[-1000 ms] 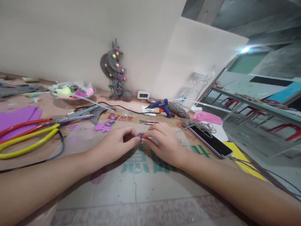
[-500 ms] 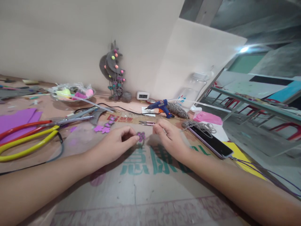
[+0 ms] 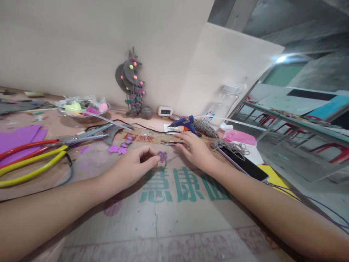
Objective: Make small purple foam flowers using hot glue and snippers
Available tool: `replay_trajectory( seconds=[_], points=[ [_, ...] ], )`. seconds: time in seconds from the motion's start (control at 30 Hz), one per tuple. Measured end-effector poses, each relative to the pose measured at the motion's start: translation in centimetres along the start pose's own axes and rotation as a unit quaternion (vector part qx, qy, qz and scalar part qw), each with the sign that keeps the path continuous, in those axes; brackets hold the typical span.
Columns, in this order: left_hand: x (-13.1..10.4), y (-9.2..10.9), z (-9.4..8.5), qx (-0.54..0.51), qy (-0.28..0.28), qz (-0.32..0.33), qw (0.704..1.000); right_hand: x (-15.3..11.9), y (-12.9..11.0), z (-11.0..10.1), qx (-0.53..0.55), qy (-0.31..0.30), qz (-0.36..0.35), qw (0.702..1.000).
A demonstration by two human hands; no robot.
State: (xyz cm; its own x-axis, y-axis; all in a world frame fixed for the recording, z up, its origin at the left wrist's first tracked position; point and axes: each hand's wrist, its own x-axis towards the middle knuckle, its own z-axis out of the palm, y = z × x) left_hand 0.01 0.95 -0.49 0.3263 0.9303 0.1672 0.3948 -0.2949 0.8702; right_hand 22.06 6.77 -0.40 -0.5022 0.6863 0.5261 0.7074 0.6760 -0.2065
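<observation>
At centre: left hand (image 3: 139, 162), grip pinched on small purple flower (image 3: 163, 157) at its right | snips (image 3: 168, 142) just beyond flower, long axis roughly left-right, points left | right hand (image 3: 197, 151) nearer snips, at handle end; grip closure: can't tell.

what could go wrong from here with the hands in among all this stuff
The small snips point leftward, so a slip of the right hand might prick the left hand or snag the purple piece it pinches. The glue gun lies just beyond the right hand; if hot, which I can't tell, it could burn it. Loose yarn lies over the phone, so a tug might shift both.
</observation>
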Motion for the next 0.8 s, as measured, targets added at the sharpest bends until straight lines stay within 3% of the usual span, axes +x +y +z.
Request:
replay_trajectory(
  seconds=[0.17,0.37,0.5,0.6,0.8],
  points=[
    [0.0,0.0,0.1,-0.006,-0.002,0.0,1.0,0.3,1.9,1.0,-0.059,-0.071,-0.017,0.996],
    [0.0,-0.1,0.1,-0.009,-0.002,0.002,1.0,0.1,1.7,0.8,-0.055,-0.055,0.012,0.997],
    [0.1,-0.1,0.1,-0.016,0.001,0.0,1.0,0.1,1.1,0.0,-0.006,0.031,0.026,0.999],
    [0.0,-0.1,0.1,-0.011,0.004,-0.012,1.0,-0.3,0.2,-0.7,0.026,0.059,0.028,0.998],
    [0.1,-0.2,0.1,-0.024,-0.012,-0.005,1.0,-2.0,-2.1,-2.1,0.005,0.006,-0.031,0.999]
  ],
)
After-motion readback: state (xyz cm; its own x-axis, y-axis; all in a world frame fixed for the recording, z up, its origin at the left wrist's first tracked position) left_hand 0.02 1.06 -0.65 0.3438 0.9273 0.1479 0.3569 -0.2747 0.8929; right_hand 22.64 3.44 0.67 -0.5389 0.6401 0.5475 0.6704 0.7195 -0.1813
